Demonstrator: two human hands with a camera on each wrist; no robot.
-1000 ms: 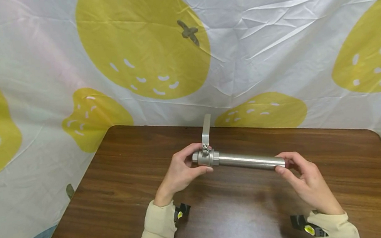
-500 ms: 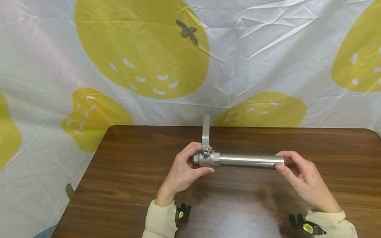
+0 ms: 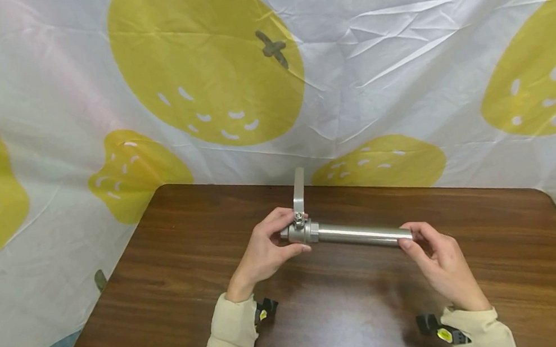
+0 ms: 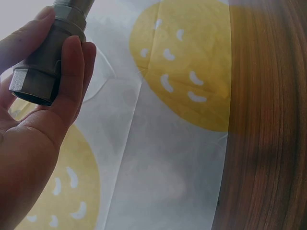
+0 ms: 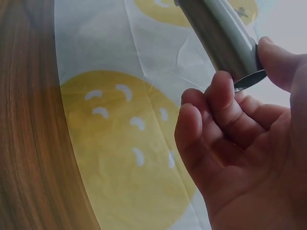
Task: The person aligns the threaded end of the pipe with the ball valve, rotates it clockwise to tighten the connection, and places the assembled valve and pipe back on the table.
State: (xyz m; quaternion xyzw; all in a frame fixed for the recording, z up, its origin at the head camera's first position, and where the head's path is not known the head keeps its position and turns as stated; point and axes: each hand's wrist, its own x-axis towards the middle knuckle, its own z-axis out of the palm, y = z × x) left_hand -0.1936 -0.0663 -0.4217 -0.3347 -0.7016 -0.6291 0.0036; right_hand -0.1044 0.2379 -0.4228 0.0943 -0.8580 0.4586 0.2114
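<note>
A silver ball valve with a flat lever handle joins a straight shiny metal pipe. My left hand grips the valve body, thumb on the near side and fingers on the far side. In the left wrist view the valve's hexagonal end points back toward the palm. At the pipe's other end, my right hand pinches the tube between thumb and fingertips. The right wrist view shows the open pipe end there. The lever stands out toward the back, across the pipe's line.
A dark brown wooden table lies beneath both hands. Behind it and at the sides hangs a white cloth printed with yellow fruit shapes. Black straps with small devices are worn at both wrists.
The right hand has shifted slightly left along with the pipe's end. The left hand keeps its grip on the valve, almost still.
</note>
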